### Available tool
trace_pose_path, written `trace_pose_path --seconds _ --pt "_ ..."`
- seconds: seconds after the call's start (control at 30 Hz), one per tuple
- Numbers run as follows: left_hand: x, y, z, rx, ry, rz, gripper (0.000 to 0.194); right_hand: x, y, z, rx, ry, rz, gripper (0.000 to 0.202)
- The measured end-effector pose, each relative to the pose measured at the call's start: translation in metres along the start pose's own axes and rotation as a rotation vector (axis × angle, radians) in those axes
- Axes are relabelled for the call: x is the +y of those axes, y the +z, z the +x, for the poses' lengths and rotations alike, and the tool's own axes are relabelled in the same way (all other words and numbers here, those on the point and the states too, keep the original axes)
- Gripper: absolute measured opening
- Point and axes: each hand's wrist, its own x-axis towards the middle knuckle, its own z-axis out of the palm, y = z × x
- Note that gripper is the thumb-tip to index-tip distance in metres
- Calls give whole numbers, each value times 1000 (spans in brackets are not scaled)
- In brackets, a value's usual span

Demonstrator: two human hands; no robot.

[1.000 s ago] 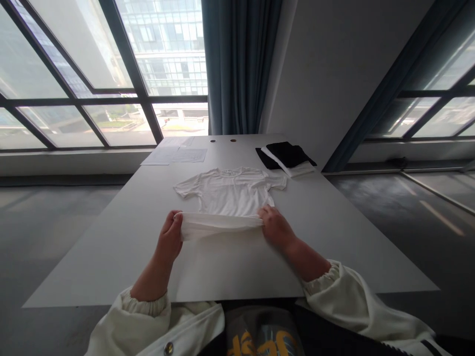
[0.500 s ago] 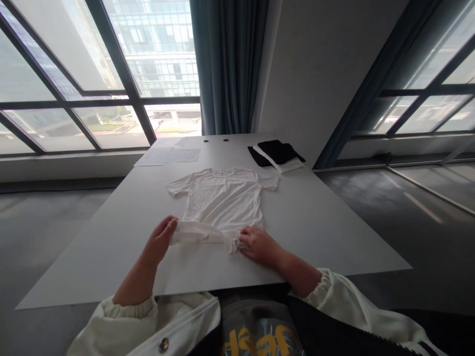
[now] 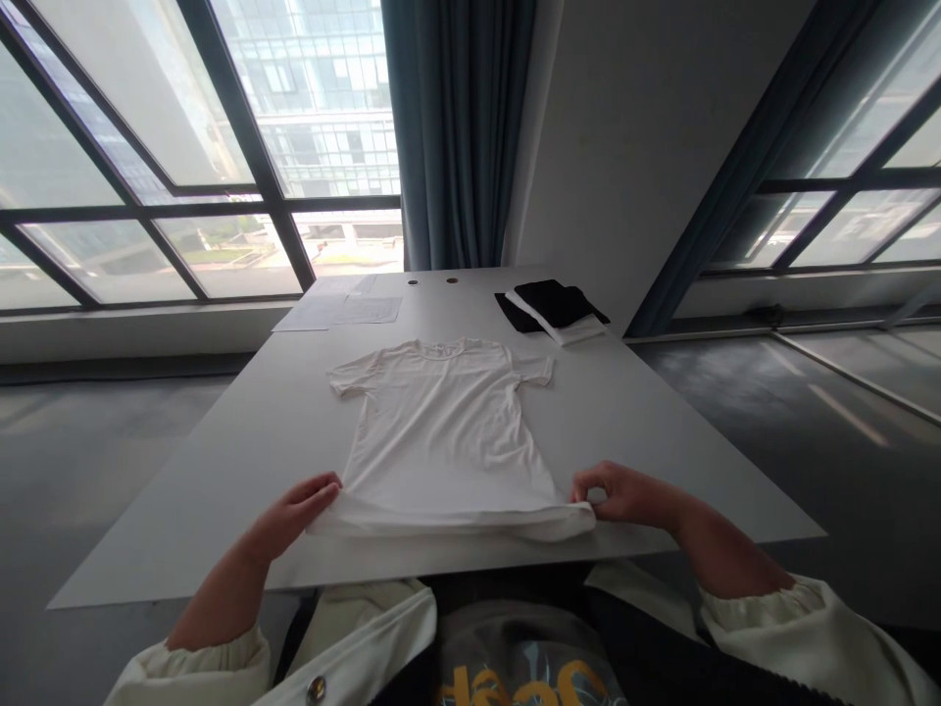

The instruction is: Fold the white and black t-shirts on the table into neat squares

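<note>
A white T-shirt (image 3: 448, 422) lies spread on the table, its collar and short sleeves pointing away from me and its hem towards me. My left hand (image 3: 298, 510) pinches the hem's left corner between thumb and fingers. At the right corner of the hem, my right hand (image 3: 624, 493) holds the cloth in a pinch, fingers curled. Between the two hands the hem is pulled wide, a little raised, and folds over along its edge. Soft creases run slantwise across the body of the shirt.
A white table (image 3: 221, 471) carries everything. Folded black and white clothes (image 3: 555, 306) are stacked at its far right. Sheets of paper (image 3: 338, 304) lie at the far left, near two round holes. Beyond stand a blue curtain (image 3: 460, 137), a pillar and windows.
My right hand has moved right with the hem corner, and my left hand slightly left and nearer me. The bunched hem is now stretched wide and the shirt's body flatter.
</note>
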Motion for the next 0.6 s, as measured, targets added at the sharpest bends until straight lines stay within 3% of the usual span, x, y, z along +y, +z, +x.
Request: trace_pose_path --seconds 0.1,0.17,0.27,0.33,0.43,0.5,0.6 --pt "-1 -5 3 -266 -148 131 56 -3 -9 -7 -107 22 -39 17" --pt "-1 -7 15 -308 -193 227 58 0 -16 0 -37 13 -61 25" --pt "2 -6 49 -114 -40 474 49 9 -25 34 159 -14 -184 32" --pt "9 2 81 12 112 728 37 16 -28 73 295 -37 -325 34" --pt "23 23 135 85 281 1019 30 21 -29 144 430 -92 -533 40" --pt "30 39 171 102 281 1145 41 23 -30 188 417 -24 -638 48" --pt "29 52 215 163 142 1216 58 31 -32 232 340 256 -684 59"
